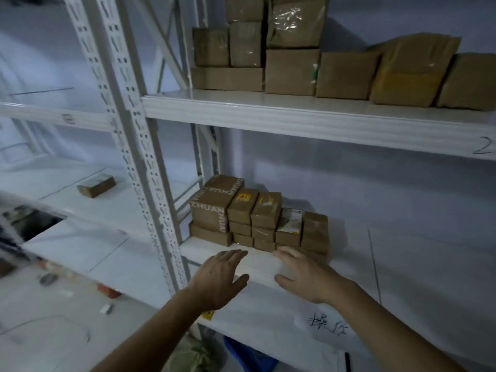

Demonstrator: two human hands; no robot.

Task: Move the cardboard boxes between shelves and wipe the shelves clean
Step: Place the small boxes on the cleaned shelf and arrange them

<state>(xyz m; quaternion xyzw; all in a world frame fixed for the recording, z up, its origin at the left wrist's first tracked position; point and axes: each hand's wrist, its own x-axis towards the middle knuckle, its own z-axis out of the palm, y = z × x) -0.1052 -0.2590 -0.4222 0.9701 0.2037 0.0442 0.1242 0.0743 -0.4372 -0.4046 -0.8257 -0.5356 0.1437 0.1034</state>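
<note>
Boxes sit on two levels of the white shelving in front of you: a big, loosely stacked group on the upper shelf point(308, 114), and a tighter stack of small boxes point(257, 218) pushed to the left end of the middle shelf point(257, 264), against the upright post point(150, 183). One lone box point(96, 186) lies well apart on the neighbouring shelf to the left. Your two hands hover over the front edge of the middle shelf, just short of the small stack. Your left hand point(218, 277) is spread wide and holds nothing; your right hand point(303, 275) is likewise flat and empty, its fingertips near the lowest box on the right.

The stack looks like several narrow columns, not one block, so I'd take one column at a time, palms pressing in from both sides and low down. Lift straight, keep it level, and clear the shelf fully before wiping.
</note>
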